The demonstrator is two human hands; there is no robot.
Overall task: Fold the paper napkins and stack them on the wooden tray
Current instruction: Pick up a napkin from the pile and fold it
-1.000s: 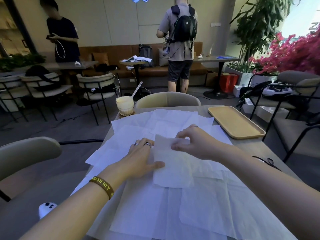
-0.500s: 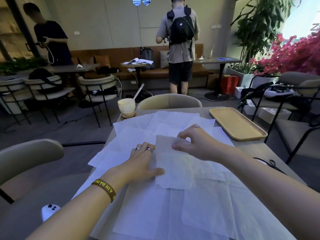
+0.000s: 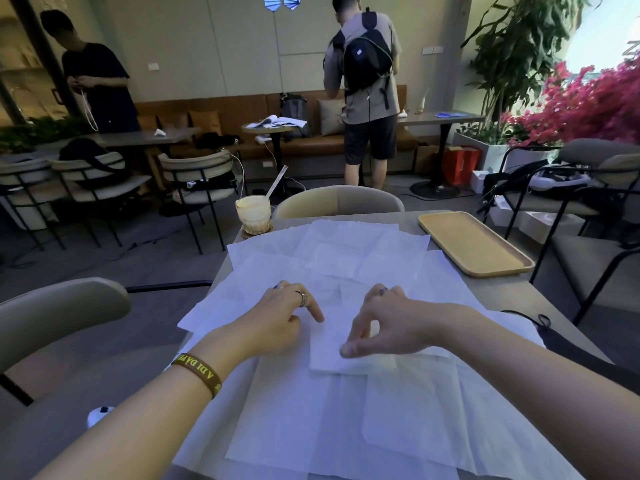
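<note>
Table (image 3: 512,296) carries spread of unfolded napkins (image 3: 346,258) over most of its top. Wooden tray (image 3: 474,247) at far right corner, bare. Iced drink (image 3: 253,215) at far left corner. Folded napkin (image 3: 332,344) at middle, atop spread. Right hand (image 3: 384,323) pinches its near edge, thumb to forefinger. Left hand (image 3: 277,323) loose, forefinger pressing napkin's left part.

White paper napkins (image 3: 332,265); pale yellow-tan wooden tray (image 3: 474,242); brown wristband (image 3: 197,374) with yellow lettering; grey table (image 3: 512,299); magenta flowers (image 3: 588,102).
</note>
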